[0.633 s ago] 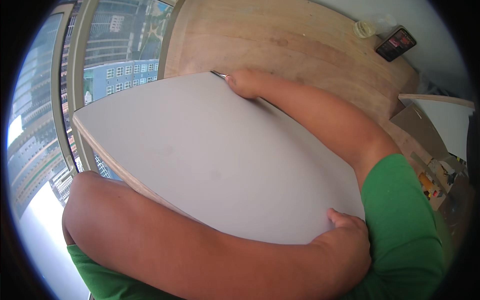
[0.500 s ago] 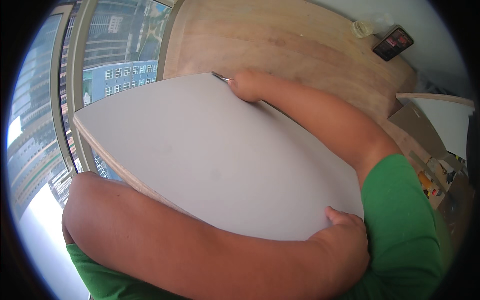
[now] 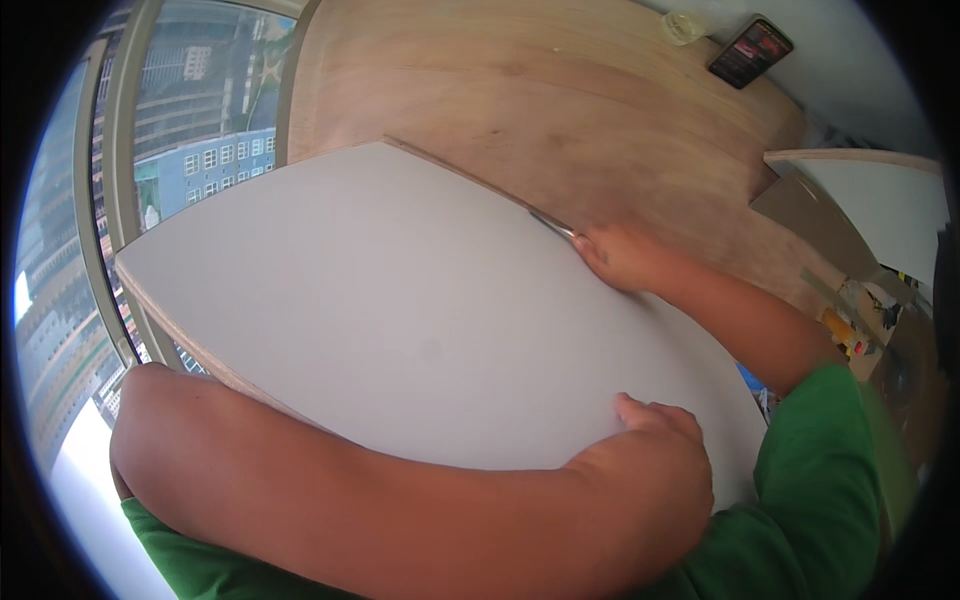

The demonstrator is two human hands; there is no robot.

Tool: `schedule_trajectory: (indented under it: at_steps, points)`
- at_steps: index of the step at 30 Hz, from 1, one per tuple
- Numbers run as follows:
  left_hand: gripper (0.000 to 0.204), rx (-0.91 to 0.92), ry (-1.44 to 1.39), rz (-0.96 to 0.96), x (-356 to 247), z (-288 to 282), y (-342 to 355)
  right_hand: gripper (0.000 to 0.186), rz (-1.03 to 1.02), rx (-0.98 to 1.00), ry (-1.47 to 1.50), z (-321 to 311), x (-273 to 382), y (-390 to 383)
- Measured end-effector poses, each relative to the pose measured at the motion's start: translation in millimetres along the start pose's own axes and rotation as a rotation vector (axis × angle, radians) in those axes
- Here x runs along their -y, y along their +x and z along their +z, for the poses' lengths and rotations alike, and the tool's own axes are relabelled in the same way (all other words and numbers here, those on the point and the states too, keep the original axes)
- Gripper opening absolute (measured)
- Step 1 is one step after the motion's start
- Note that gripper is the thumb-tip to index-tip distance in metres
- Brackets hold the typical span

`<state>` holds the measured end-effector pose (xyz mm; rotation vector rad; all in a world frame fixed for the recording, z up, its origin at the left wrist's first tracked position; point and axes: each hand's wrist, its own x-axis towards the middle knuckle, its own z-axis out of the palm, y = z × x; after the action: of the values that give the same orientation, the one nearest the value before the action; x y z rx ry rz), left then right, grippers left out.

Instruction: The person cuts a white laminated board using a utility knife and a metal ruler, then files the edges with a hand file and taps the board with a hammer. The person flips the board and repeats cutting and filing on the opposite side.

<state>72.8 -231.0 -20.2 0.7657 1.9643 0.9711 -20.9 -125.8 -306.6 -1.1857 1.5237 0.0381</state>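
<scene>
A large white-faced board point(image 3: 400, 280) with a bare wood edge lies at an angle in front of me. At its far right edge, my right hand point(image 3: 615, 255) is closed round a thin, flat metal blade-like tool point(image 3: 550, 222); the exact kind is unclear. The tool lies along the board's edge, its handle hidden in my fist. My left forearm crosses the near side of the board. My left hand point(image 3: 660, 455) bears on the near right part of it, fingers curled and partly hidden, holding the board.
Beyond the board spreads a wooden tabletop point(image 3: 450, 80). A phone point(image 3: 751, 51) and a clear cup point(image 3: 684, 28) stand by the wall at the far right. Another white panel point(image 3: 870, 195) and loose odds and ends lie to the right. A window frame point(image 3: 125, 150) borders the left.
My right hand has drawn the metal tool along the board's edge, toward me and to the right. More of the far edge now shows. The whole view has shifted slightly.
</scene>
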Motion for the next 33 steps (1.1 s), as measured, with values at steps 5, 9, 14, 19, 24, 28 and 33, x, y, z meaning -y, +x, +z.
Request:
schedule_trajectory:
  at_steps: [5, 9, 14, 19, 24, 28, 33]
  points:
    - [0.051, -0.268, 0.044, -0.028, -0.2, 21.5, -15.7, 0.05, 0.126, 0.062, 0.013, 4.2, -50.4, -86.4]
    - [0.062, -0.201, 0.085, 0.033, 4.8, 5.5, -14.4, 0.054, 0.254, -0.005, 0.161, -13.7, -76.6, -140.1]
    - [0.067, -0.192, 0.216, -0.064, -7.6, -6.1, -20.2, 0.051, 0.274, -0.136, 0.183, -33.9, -95.3, -195.1]
    - [0.055, -0.456, 0.405, -0.137, -22.3, -1.7, -12.4, 0.047, 0.198, -0.194, 0.041, -46.0, -136.2, -248.6]
    - [0.065, -0.661, 0.543, -0.254, -32.1, -7.0, -8.8, 0.031, 0.098, -0.64, 0.144, -64.3, -157.0, -280.5]
    - [0.062, -0.951, 0.573, -0.58, -36.3, 9.2, -0.1, 0.032, -0.21, -1.302, -0.052, -130.2, -170.4, -310.3]
    - [0.047, -1.165, 0.419, -0.741, -33.1, 19.0, 7.7, 0.035, -0.336, -2.009, -0.399, -252.2, -181.3, -359.8]
